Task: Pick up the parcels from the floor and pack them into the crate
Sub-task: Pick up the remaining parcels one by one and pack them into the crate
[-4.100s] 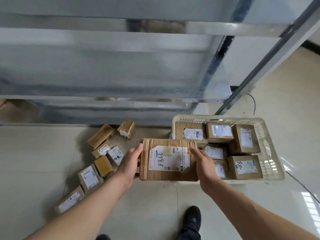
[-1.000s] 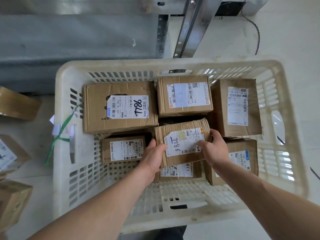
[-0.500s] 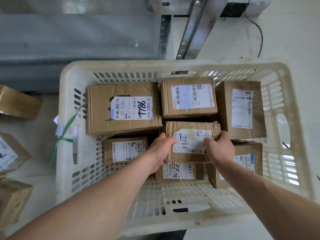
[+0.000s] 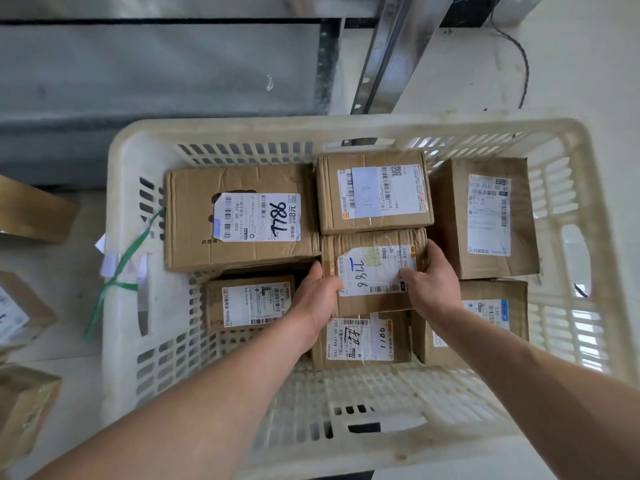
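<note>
Parcel 7786 (image 4: 372, 271), a taped cardboard box with a handwritten number on its label, is sitting in the middle of the white slatted plastic crate (image 4: 221, 386), on top of the lower boxes. It is lying wedged between the big parcel marked 9847 (image 4: 239, 216) toward the crate's left wall, the box with the blue sticker (image 4: 374, 194) against the far wall, and the tall parcel (image 4: 485, 216) near the right wall. Both hands are gripping it: the left hand (image 4: 317, 296) is curling its fingers round the left edge, and the right hand (image 4: 431, 282) is clamping its fingers over the right edge, with the thumb lying on the label.

Judging from this, the box is being settled into its slot, and the risks are coming from that tight fit. Fingers are lying in the narrow gaps beside the neighbouring boxes, so pushing down further could be pinching them. The parcel is resting partly over the 9111 box (image 4: 363, 339) and a gap, so letting go early may be leaving it tilted or rocking. Its crumpled top suggests soft cardboard that could be denting under a hard press. More parcels (image 4: 24, 410) are waiting on the floor beside the crate's left wall.
</note>
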A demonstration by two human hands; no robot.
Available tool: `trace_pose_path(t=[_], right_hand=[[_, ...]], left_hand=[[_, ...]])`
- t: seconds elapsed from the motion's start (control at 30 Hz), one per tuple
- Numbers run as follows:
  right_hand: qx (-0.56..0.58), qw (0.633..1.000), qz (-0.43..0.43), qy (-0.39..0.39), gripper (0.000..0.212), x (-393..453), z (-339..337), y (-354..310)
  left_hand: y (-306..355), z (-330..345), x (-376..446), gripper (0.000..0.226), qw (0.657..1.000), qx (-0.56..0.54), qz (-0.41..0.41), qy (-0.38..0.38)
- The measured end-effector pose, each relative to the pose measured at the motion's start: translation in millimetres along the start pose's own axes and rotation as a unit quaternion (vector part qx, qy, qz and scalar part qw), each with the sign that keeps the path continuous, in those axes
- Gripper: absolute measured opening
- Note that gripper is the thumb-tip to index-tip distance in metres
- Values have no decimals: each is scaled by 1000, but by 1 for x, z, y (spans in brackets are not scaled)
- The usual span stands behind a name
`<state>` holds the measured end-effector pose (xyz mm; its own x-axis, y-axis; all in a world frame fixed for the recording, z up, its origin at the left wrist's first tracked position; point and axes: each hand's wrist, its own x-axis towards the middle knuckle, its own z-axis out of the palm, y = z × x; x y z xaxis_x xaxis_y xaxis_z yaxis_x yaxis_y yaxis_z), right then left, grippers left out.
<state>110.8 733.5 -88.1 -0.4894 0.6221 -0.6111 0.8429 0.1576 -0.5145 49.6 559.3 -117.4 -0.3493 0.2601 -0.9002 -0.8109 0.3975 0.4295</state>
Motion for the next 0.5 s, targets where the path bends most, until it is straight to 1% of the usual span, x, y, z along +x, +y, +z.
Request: trace_pose_path(t=[0.1,0.13,0.2,0.27,0.37,0.47,0.5], right_hand=[[0,999,-8,-48,43,2,-8,5],[-5,998,-9,-65,49,2,-13,7],[-40,994,-5,-99,67,-1,-21,7],[-88,989,-2,-120,78,-4,-27,4],[-142,982,4,-127,82,-2,-27,-2],[-134,985,15,-108,85,3,-25,-1],[-127,987,25,-101,81,4,-24,0]], left_hand=[[-1,0,4,94,1000,4,-5,0],[4,0,-3,91,1000,18,-6,0],[10,1,-12,80,999,40,-5,-2],[13,1,-17,80,998,58,-10,0],[4,1,-5,85,998,68,-8,3],[4,0,-9,80,992,124,2,6],[6,0,-15,78,989,147,9,10]])
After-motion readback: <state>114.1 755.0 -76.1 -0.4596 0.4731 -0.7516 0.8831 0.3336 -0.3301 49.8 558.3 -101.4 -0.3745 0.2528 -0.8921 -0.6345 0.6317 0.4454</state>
